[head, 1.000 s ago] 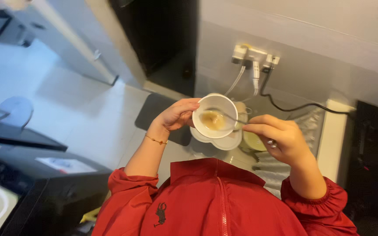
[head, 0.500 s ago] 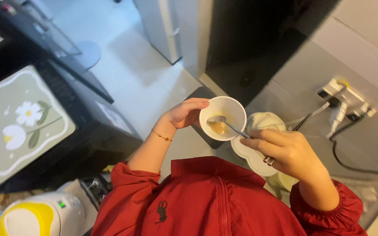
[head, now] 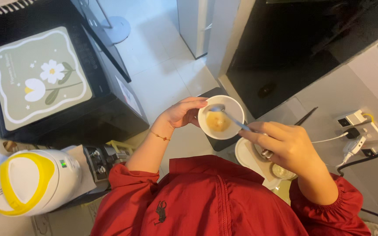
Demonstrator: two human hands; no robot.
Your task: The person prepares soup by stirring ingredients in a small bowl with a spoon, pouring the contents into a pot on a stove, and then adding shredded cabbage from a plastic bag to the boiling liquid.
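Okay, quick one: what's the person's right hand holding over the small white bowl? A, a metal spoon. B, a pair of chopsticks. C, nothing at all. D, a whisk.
A: the right hand grips a metal spoon whose tip reaches into the white bowl that the left hand holds by the rim, over the yellowish contents.
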